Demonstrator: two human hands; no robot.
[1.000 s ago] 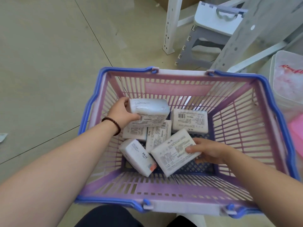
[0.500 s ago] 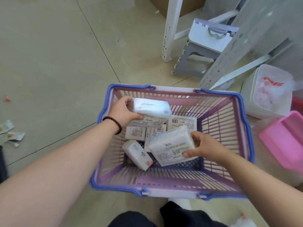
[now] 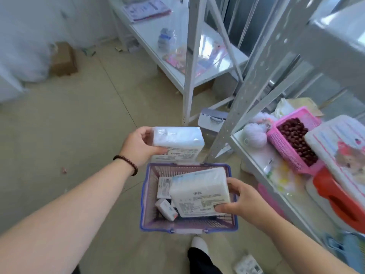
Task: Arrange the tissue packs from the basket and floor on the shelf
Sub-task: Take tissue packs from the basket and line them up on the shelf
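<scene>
My left hand point(image 3: 139, 145) grips one white tissue pack point(image 3: 178, 140) by its left end, held above the far rim of the basket. A second white tissue pack point(image 3: 199, 191) is in my right hand point(image 3: 240, 200), lifted over the purple basket with blue rim point(image 3: 147, 204) on the floor. Inside the basket lie more packs point(image 3: 166, 210), partly hidden by the held one. Another tissue pack point(image 3: 247, 265) lies on the floor at the bottom right. The white metal shelf point(image 3: 246, 147) stands to the right.
The near shelf holds a pink basket of dark red fruit point(image 3: 294, 143), a white round bundle point(image 3: 254, 133), a red-orange object point(image 3: 339, 198) and a printed pack point(image 3: 341, 147). A grey folding stool point(image 3: 212, 119) stands behind the basket. A second shelf point(image 3: 187, 62) and a cardboard box point(image 3: 63, 60) stand farther back.
Both hands have lifted their tissue packs up out of the basket. The view has risen and tilted up, so the shelves have come into sight and the basket looks smaller.
</scene>
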